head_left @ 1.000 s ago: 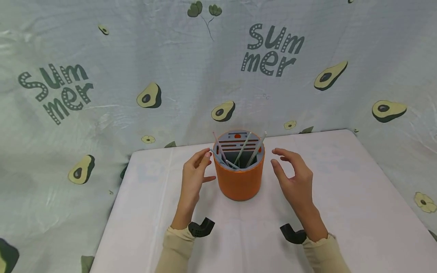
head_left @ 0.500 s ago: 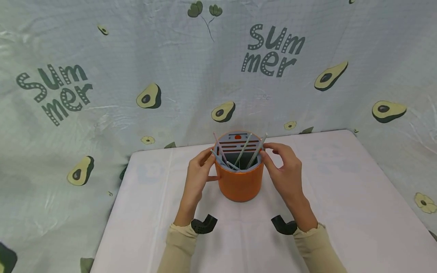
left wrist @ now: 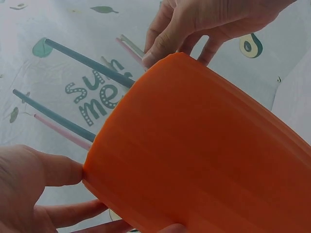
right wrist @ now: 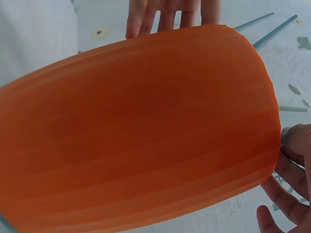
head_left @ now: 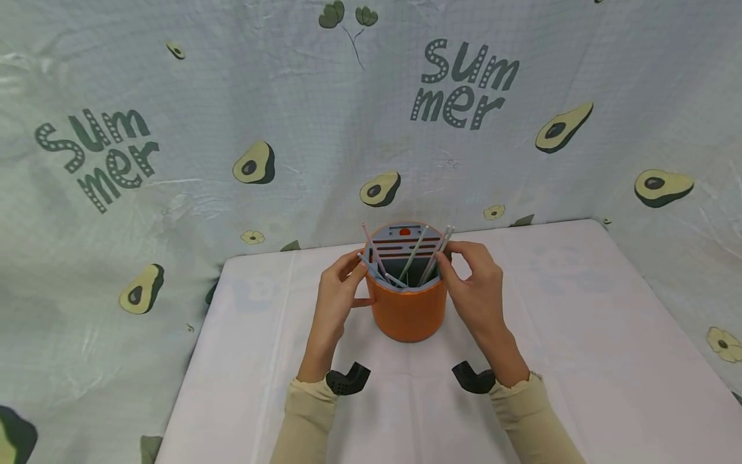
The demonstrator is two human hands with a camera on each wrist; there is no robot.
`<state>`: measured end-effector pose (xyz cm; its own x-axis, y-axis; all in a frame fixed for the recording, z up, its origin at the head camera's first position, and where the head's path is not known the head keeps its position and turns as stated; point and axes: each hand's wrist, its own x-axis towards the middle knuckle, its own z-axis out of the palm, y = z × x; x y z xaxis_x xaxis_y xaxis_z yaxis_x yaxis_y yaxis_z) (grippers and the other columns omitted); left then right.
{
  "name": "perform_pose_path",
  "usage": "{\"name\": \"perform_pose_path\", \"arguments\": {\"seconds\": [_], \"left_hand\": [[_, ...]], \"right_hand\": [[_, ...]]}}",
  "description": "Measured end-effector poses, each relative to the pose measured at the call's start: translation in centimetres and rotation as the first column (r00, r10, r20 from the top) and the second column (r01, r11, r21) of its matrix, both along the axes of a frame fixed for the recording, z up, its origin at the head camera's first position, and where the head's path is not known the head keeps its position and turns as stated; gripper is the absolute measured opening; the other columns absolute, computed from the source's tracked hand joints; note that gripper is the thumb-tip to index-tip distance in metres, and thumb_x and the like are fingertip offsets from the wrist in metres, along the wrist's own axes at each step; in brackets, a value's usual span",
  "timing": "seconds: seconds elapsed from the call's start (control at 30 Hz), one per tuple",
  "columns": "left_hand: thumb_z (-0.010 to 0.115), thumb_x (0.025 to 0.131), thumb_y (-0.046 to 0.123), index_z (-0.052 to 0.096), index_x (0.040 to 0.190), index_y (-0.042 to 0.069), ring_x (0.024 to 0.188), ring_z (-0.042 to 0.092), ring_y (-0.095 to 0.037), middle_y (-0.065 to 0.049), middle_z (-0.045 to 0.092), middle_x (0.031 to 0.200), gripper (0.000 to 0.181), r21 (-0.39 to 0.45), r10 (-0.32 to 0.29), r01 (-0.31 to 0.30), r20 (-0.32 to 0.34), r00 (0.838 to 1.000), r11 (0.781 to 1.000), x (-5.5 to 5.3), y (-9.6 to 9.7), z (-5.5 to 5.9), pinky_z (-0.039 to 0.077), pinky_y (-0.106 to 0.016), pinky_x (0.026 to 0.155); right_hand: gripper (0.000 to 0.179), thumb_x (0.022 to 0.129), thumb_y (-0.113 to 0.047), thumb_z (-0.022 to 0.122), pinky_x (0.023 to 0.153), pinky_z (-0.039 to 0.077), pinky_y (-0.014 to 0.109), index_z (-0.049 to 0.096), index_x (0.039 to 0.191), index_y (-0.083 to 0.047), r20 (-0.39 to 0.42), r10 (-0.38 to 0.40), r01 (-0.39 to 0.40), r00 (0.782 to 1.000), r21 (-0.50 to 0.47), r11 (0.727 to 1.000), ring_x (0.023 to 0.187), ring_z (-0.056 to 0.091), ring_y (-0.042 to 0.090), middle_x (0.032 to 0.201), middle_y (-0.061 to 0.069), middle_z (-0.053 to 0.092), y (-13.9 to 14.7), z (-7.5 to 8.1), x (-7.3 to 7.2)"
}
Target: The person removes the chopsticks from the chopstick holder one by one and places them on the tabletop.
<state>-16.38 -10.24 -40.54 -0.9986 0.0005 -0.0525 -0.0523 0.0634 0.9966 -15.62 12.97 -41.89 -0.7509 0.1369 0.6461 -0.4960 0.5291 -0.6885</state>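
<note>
Right hand moved in against orange container, fingers' hold unclear, left hand touching, fingers apart

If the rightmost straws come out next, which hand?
Right hand, probably: it's at the right rim of the orange holder, beside those straws; the left hand is at the opposite rim.

Orange tub nr mid of desk's far edge, hemmed L & R by L grip & R grip. Sticks obstruct entry from above. Backdrop tight behind far edge. Room along desk's L/R edges; front reachable btwn forearms, narrowed by blk wrist mounts.
</note>
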Motion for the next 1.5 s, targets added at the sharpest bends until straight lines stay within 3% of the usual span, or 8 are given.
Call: {"name": "perform_pose_path", "arguments": {"seconds": [0.23,0.47,0.6,0.87,1.03,1.27,1.5], "left_hand": [[0.060,0.106,0.025,0.059,0.146,0.012,0.136,0.059,-0.033,-0.013,0.060,0.150,0.042,-0.005,0.006,-0.006,0.019,1.000,1.000,-0.1,-0.1,-0.2,0.068,-0.045,0.071],[0.061,0.106,0.027,0.060,0.146,0.013,0.135,0.060,-0.032,-0.012,0.060,0.149,0.042,-0.015,0.009,-0.009,0.025,1.000,1.000,-0.2,-0.1,-0.2,0.068,-0.045,0.072],[0.061,0.106,0.028,0.060,0.146,0.014,0.135,0.060,-0.031,-0.011,0.060,0.149,0.043,-0.009,0.005,-0.005,0.024,1.000,1.000,-0.2,-0.1,-0.2,0.068,-0.043,0.071],[0.061,0.106,0.027,0.059,0.147,0.013,0.136,0.060,-0.032,-0.012,0.060,0.150,0.043,-0.006,0.002,-0.002,0.020,1.000,1.000,-0.2,-0.1,-0.3,0.068,-0.042,0.069],[0.061,0.106,0.027,0.059,0.147,0.012,0.136,0.060,-0.033,-0.013,0.060,0.150,0.043,-0.005,0.004,-0.004,0.015,1.000,1.000,-0.2,-0.1,-0.3,0.068,-0.043,0.070],[0.061,0.106,0.030,0.060,0.145,0.014,0.135,0.061,-0.030,-0.010,0.061,0.149,0.043,-0.005,0.006,-0.006,0.005,1.000,1.000,-0.1,0.0,0.1,0.068,-0.044,0.071],[0.060,0.106,0.029,0.060,0.146,0.014,0.136,0.060,-0.031,-0.011,0.060,0.149,0.043,-0.005,0.006,-0.006,0.011,1.000,1.000,-0.1,0.0,-0.1,0.068,-0.045,0.073]], "right_hand": [[0.021,0.097,-0.010,0.075,0.101,0.056,0.036,0.074,0.117,-0.003,0.005,0.004,-0.004,1.000,-0.005,1.000,0.108,0.070,0.025,0.109,0.011,0.076,-0.1,0.4,0.1],[0.019,0.098,-0.006,0.071,0.096,0.052,0.011,0.072,0.117,-0.001,-0.077,0.017,-0.020,0.997,-0.032,0.999,0.096,0.072,0.026,0.105,0.012,0.077,-0.2,1.1,-0.2],[0.020,0.099,-0.004,0.069,0.089,0.053,0.006,0.071,0.119,0.000,-0.119,0.027,-0.033,0.992,-0.052,0.998,0.089,0.074,0.027,0.107,0.014,0.075,-0.1,1.5,-0.2],[0.023,0.102,0.000,0.063,0.072,0.063,0.015,0.066,0.124,0.007,-0.185,0.045,-0.075,0.982,-0.158,0.985,0.085,0.073,0.010,0.109,0.021,0.071,-0.2,2.6,-0.3],[0.023,0.103,0.002,0.060,0.068,0.064,0.018,0.062,0.123,0.014,-0.236,0.009,-0.058,0.972,-0.203,0.977,0.090,0.071,0.001,0.114,0.027,0.067,-0.2,3.2,-0.3],[0.023,0.104,0.002,0.056,0.069,0.064,0.019,0.061,0.124,0.014,-0.312,-0.025,-0.064,0.950,-0.271,0.960,0.089,0.072,0.005,0.103,0.030,0.062,0.0,4.4,-0.3],[0.023,0.105,0.002,0.056,0.072,0.064,0.018,0.062,0.124,0.013,-0.359,-0.052,-0.073,0.932,-0.328,0.942,0.084,0.072,0.008,0.101,0.017,0.063,0.2,5.9,-0.1]]}}
